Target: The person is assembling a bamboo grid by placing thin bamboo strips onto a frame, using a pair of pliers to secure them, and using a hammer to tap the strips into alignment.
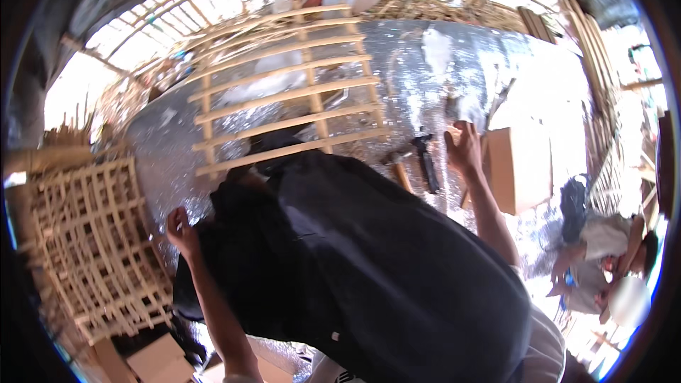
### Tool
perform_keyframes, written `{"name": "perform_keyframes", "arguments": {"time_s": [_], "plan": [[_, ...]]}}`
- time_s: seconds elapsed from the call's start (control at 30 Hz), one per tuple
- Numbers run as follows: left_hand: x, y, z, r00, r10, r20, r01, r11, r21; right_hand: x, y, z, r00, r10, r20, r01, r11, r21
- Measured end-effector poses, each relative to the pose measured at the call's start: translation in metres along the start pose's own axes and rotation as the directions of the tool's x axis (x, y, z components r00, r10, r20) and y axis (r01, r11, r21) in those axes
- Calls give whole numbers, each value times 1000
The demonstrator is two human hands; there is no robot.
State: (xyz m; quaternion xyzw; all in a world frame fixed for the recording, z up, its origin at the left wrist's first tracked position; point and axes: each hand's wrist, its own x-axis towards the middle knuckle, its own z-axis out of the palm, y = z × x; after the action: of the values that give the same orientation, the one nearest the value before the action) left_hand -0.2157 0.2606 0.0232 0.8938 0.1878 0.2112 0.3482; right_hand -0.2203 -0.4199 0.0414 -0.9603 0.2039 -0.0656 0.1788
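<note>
Holding nothing I can see: left hand [183, 232] half-open by the black cloth [397, 255], right hand [464, 147] half-open near the cardboard box [502, 170]. Slatted frame [314, 95] lies ahead of the cloth, over the silver sheet [408, 64]. I'd guess light, fairly stiff, slats snappable; grab both outer rails. Looks pale, wood-toned, thin parallel slats across rails. Cloth should be soft, floppy; can't tell if it's worn or loose

Shiny silver-sheeted surface [404, 64], slatted wooden frame [314, 92], black-handled hammer [428, 167] beside wooden-handled tool [403, 177], brown cardboard box [501, 170] at right
</note>
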Motion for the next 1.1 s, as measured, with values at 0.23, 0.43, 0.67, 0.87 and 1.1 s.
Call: {"name": "perform_keyframes", "arguments": {"time_s": [0.23, 0.43, 0.67, 0.87, 1.1], "plan": [[-21, -32, -7, 984, -77, 158, 76, 997, 15, -32, 32, -39, 917, 369, -151, -391, 905, -168], [-15, -30, 1, 977, -32, 209, 14, 996, 85, -56, 77, -30, 809, 569, 146, -551, 821, -147], [-21, -41, 0, 977, -12, 212, -16, 992, 128, -48, 80, -45, 809, 465, 359, -582, 551, 597], [-25, -31, 14, 961, 17, 277, -31, 998, 48, -25, 6, -73, 907, 284, 311, -409, 418, 811], [-28, -16, 9, 944, -215, 252, 217, 976, 17, 10, -111, -34, 968, -45, 248, -184, 543, 819]]}}
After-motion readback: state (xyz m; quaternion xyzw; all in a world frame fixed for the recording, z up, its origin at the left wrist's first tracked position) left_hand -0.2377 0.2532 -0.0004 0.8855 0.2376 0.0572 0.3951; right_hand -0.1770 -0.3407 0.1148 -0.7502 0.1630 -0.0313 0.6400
